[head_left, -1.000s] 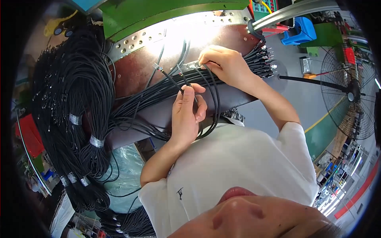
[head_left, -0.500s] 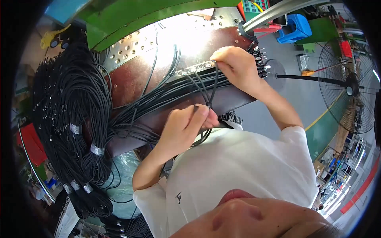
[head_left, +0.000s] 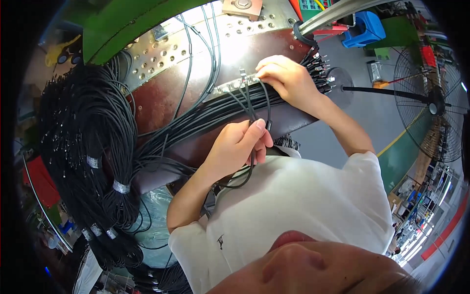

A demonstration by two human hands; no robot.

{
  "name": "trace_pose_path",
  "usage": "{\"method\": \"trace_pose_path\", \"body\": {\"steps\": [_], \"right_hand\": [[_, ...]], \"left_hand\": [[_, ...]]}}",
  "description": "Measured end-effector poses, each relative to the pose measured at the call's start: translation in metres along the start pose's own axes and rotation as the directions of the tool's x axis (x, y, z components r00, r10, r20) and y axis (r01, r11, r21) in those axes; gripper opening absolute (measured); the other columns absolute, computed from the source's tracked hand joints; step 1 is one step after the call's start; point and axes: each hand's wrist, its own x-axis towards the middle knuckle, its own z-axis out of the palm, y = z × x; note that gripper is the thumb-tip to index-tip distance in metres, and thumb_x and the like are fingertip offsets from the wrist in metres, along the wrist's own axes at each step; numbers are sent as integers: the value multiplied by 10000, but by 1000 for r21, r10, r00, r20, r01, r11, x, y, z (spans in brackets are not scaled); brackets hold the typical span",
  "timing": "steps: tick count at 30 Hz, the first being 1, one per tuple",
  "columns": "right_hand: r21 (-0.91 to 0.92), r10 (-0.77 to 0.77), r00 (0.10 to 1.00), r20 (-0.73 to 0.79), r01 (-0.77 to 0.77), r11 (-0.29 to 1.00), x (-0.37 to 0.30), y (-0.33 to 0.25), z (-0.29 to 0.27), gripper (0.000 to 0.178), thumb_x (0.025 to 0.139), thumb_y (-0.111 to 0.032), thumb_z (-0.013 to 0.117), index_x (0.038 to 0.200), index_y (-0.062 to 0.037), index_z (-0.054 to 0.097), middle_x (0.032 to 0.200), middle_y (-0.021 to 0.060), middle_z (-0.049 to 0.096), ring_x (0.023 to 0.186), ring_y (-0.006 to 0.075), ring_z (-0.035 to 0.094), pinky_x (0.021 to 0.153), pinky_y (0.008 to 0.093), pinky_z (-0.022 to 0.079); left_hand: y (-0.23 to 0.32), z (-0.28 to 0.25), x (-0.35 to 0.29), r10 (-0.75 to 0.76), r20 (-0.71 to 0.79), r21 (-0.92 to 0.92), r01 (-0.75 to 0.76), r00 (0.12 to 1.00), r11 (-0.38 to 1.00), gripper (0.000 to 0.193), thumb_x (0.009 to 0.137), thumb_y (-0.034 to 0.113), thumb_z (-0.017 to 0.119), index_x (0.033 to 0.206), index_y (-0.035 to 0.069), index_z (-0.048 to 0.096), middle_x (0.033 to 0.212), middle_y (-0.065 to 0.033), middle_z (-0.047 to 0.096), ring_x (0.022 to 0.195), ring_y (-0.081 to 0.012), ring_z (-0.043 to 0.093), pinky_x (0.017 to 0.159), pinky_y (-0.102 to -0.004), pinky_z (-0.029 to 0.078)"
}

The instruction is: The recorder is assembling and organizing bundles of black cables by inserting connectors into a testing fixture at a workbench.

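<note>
Since half a second ago, on the head view, the left hand (head_left: pixel 243 143) has shifted slightly toward one o'clock, and a metal-tipped connector end (head_left: pixel 243 75) has come to stand up past the connector strip (head_left: pixel 230 88). Near the view's centre, that hand's grip is closed, thumb against forefinger, on thin black cables (head_left: pixel 250 109) that run toward twelve o'clock to the strip; a loop hangs toward six o'clock below the fingers. At one o'clock, the right hand (head_left: pixel 290 81) has its fingertips drawn together at the strip's right-hand end; how firm this grip is, and what exactly it has hold of, cannot be told.

Under the strip, a long cable bundle (head_left: pixel 196 125) lies across the reddish-brown bench (head_left: pixel 164 105). Between ten and eleven o'clock are a perforated metal plate (head_left: pixel 152 59) and a green frame (head_left: pixel 127 29). Coiled black cables (head_left: pixel 93 120) are heaped at nine o'clock, silver tape (head_left: pixel 120 187) binding one coil. Well apart, a fan (head_left: pixel 433 108) stands just above three o'clock, and a blue stool (head_left: pixel 364 30) between one and two.
</note>
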Motion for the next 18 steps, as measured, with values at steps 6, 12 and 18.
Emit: {"method": "trace_pose_path", "body": {"steps": [6, 12, 18], "right_hand": [[-295, -388, 918, 85, 395, 870, 10, -21, -28, 276, 672, -34, 681, 938, -69, 616, 909, 47, 598, 832, 230, 597, 721, 333, 494], [-295, -211, 977, 18, 207, 933, -15, 9, -18, 251, 714, -49, 700, 947, -62, 608, 880, 73, 614, 810, 224, 603, 685, 323, 480], [-9, 41, 986, -163, -43, 999, -11, 6, 8, 172, 729, -41, 716, 856, -51, 602, 933, 72, 653, 864, 232, 625, 810, 342, 449]], "left_hand": [[24, 11, -8, 75, -14, 332, -67, 997, 941, 380, 942, 270, 474, 702, 13, 621, 487, -52, 543, 437, -171, 547, 440, -302, 413], [30, 13, -16, 436, 0, 670, -324, 900, 668, 225, 863, 232, 618, 786, 23, 644, 562, -104, 590, 491, -273, 581, 475, -349, 449], [32, -29, -22, 311, -263, 472, -160, 913, 867, 222, 881, 216, 615, 952, 12, 670, 698, -106, 651, 591, -149, 632, 559, -267, 482]]}}
